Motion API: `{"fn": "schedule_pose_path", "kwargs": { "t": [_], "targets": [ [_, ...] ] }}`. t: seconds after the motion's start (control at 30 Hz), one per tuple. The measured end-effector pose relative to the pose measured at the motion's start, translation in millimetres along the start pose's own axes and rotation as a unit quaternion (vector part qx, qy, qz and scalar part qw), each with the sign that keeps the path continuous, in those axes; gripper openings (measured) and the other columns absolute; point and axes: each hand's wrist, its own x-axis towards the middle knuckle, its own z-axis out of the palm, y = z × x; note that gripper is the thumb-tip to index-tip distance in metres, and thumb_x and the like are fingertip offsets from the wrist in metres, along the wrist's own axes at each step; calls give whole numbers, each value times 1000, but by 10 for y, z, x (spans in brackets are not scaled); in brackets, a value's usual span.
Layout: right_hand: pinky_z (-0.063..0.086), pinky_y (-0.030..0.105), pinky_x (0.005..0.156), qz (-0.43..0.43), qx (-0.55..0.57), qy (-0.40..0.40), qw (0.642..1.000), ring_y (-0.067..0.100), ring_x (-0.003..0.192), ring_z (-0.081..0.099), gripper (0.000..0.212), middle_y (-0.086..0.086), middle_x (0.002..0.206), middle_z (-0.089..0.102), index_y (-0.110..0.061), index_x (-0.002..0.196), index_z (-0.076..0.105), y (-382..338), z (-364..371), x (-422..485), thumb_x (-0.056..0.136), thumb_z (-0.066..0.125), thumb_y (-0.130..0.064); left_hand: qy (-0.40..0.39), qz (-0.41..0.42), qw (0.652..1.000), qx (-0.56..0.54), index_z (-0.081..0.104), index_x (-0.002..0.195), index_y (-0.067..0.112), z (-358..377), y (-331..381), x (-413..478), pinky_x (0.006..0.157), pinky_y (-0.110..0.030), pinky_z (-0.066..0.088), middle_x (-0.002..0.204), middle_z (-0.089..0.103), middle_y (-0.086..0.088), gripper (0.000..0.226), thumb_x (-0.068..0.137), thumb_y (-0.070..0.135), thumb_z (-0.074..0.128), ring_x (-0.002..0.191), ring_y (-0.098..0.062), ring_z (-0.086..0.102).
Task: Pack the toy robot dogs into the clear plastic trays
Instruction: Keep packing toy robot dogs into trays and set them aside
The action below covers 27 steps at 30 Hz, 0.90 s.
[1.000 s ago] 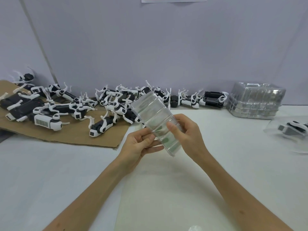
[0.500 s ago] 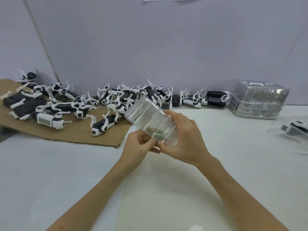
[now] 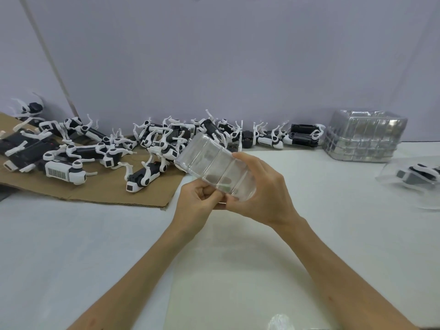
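An empty clear plastic tray [image 3: 209, 160] is held up above the white table, tilted with its far end toward the upper left. My right hand [image 3: 264, 189] grips its near end from the right, fingers curled over the top. My left hand [image 3: 197, 203] pinches the tray's near lower edge. Several black-and-white toy robot dogs [image 3: 147, 148] lie in a heap behind the tray, one [image 3: 142, 177] lying closest on the cardboard.
A brown cardboard sheet [image 3: 95, 194] lies at the left under many dogs. A stack of clear trays [image 3: 364, 136] stands at the back right. A packed dog in a clear tray [image 3: 414, 177] lies at the right edge. A grey wall rises behind.
The tray has turned and dropped lower between my hands. My right hand has shifted further over its near end, and my left fingers have moved to its lower edge.
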Motion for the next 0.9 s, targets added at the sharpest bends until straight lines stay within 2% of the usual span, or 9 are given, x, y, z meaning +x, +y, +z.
{"fn": "schedule_pose_path", "kwargs": {
  "t": [0.07,0.2,0.33,0.47,0.53,0.6,0.67,0.77,0.9],
  "targets": [
    [58,39,74,-7,-5,3,1000,22,94,66,73,3,112,69,-4,123,62,21,-17,8,56,83,-21,2,-7,1000,-4,69,98,2,9,-1,1,69,-32,61,80,74,-23,32,89,-19,48,81,-34,75],
    [58,39,72,-13,-13,2,1000,22,93,66,72,3,111,69,-4,123,62,52,-31,16,57,82,-25,9,-17,1000,-5,64,97,-11,16,-5,11,71,-32,60,78,74,-23,19,89,-20,50,80,-35,75],
    [57,38,73,-9,-13,0,1000,21,92,65,72,3,111,69,-5,122,62,71,-25,10,56,81,-27,12,-22,1000,-2,66,90,-5,31,7,16,70,-32,60,78,74,-22,22,89,-20,50,80,-35,75],
    [52,36,80,-15,-7,-26,1000,15,98,61,73,-1,116,65,-9,126,58,37,7,-19,59,80,-28,16,-56,998,-17,60,99,-18,-24,-15,-16,68,-32,60,75,75,-17,12,89,-17,52,80,-34,75],
    [48,38,81,-33,-6,-60,998,10,103,58,74,-5,122,61,-14,130,53,38,14,-37,63,78,-30,20,-76,996,-38,53,100,-24,-43,-19,-60,67,-36,61,71,73,-17,17,88,-13,56,82,-37,75],
    [49,40,84,-38,5,-70,997,10,108,58,74,-5,126,59,-15,133,52,62,11,-18,67,78,-36,22,-80,995,-46,52,99,-18,-31,9,-78,67,-38,61,71,72,-17,22,84,-4,59,83,-36,75],
    [50,40,88,-33,16,-62,997,15,113,59,75,-3,130,58,-13,134,53,82,14,-7,70,80,-42,11,-76,996,-50,53,105,-15,-1,26,-61,69,-37,60,79,74,-20,22,88,-2,58,82,-34,75],
    [51,37,92,-25,35,-43,998,15,117,58,69,-1,130,59,-11,134,55,88,18,-11,74,81,-35,-1,-76,997,-33,55,110,-15,26,24,-36,72,-38,61,93,72,-28,20,97,-1,53,87,-35,74],
    [51,32,93,-19,51,-46,997,11,118,58,68,-4,130,59,-13,134,57,91,6,-14,75,83,-36,8,-70,997,-8,61,105,-10,-14,31,-37,71,-39,61,78,73,-18,14,99,-5,49,78,-29,74]
  ]
}}
